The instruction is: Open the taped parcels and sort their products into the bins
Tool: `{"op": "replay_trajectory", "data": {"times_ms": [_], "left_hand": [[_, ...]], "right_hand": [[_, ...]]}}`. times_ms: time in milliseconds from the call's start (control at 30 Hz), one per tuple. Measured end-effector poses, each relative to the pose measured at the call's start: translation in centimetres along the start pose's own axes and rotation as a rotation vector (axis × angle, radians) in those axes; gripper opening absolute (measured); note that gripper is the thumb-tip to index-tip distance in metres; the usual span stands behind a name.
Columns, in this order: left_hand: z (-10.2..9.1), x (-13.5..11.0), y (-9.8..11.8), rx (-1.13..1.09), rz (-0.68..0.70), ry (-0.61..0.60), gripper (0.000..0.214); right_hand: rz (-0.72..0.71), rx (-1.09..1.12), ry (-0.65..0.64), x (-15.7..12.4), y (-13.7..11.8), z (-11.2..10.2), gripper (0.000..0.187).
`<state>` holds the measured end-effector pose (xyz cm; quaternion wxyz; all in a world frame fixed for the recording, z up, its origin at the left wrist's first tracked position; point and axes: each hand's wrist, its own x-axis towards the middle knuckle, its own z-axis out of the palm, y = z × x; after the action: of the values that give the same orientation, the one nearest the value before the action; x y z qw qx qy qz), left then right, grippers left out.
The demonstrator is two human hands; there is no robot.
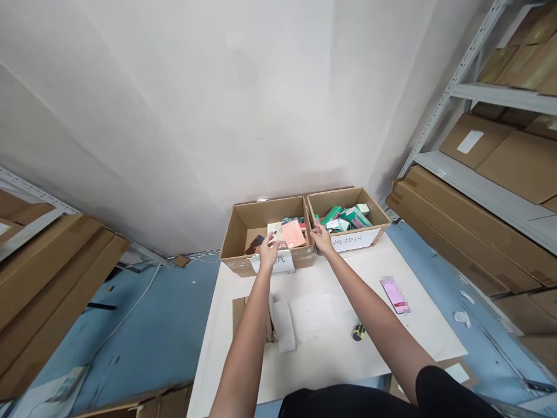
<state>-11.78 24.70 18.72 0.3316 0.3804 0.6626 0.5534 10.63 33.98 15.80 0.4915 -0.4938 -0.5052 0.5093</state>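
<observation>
Two open cardboard boxes stand side by side, touching, at the far edge of the surface [331, 360]. The left hand [268, 248] is raised at the near wall of the left box [232, 247], its fingers drawn narrow about a small pale item. Whether that item is gripped cannot be told. The right hand [322, 238] is laid on the near left corner of the right box [379, 219], fingers loosely parted, with nothing seen held. A salmon packet [292, 234] lies inside the left box between the two hands. Green cartons [337, 213] are piled in the right box.

Risks noted: both boxes are set at the far edge, so a push from either hand could shift them off it. The green cartons are heaped loose near the rim and could be dislodged by the right wrist. A small black-and-yellow object [358, 331] lies just beside the right forearm and could be swept toward the near edge.

Markings: a white label [354, 239] on the near wall of the right box bears dark handwritten characters, too small to be read with confidence. A second label [281, 264] on the left box is partly covered by the left hand and is unreadable. A flat pink item [395, 295] toward the right edge is blurred out. No brand is legible on any packet.
</observation>
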Motion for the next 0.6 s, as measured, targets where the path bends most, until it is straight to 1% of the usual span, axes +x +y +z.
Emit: {"op": "replay_trajectory", "data": {"times_ms": [33, 100, 200, 267, 300, 367, 433, 500, 533, 600], "left_hand": [[-0.3, -0.9, -1.8, 0.034, 0.030, -0.018, 0.056], [-0.8, -4.2, -6.3, 0.111, 0.024, -0.079, 0.048], [-1.1, -11.2, -13.7, 0.313, -0.120, -0.231, 0.044], [-1.1, -16.1, -17.7, 0.538, -0.248, -0.310, 0.049], [-1.0, -18.2, -19.2, 0.640, -0.319, -0.345, 0.055], [-0.7, -21.5, -21.5, 0.788, -0.444, -0.428, 0.066], [0.0, -23.5, -23.1, 0.842, -0.553, -0.523, 0.075], [1.1, -24.6, -24.4, 0.835, -0.634, -0.599, 0.079], [1.7, -24.9, -24.9, 0.820, -0.654, -0.624, 0.081], [3.0, -25.6, -25.8, 0.772, -0.646, -0.651, 0.084]], "right_hand": [[0.009, -0.031, -0.007, -0.7, 1.9, -0.8, 0.062], [0.047, -0.097, -0.044, -3.4, 6.4, -2.8, 0.062], [0.197, -0.298, -0.067, -9.4, 13.4, -6.1, 0.056], [0.292, -0.483, -0.109, -13.8, 17.0, -8.3, 0.056], [0.332, -0.587, -0.137, -15.8, 18.3, -9.2, 0.058], [0.418, -0.799, -0.199, -19.1, 20.2, -10.9, 0.066], [0.521, -0.978, -0.263, -21.5, 21.5, -12.1, 0.075], [0.593, -1.089, -0.322, -23.2, 22.5, -12.6, 0.081], [0.599, -1.114, -0.344, -23.9, 22.9, -12.6, 0.082], [0.555, -1.116, -0.368, -25.1, 23.7, -12.0, 0.080]]}}
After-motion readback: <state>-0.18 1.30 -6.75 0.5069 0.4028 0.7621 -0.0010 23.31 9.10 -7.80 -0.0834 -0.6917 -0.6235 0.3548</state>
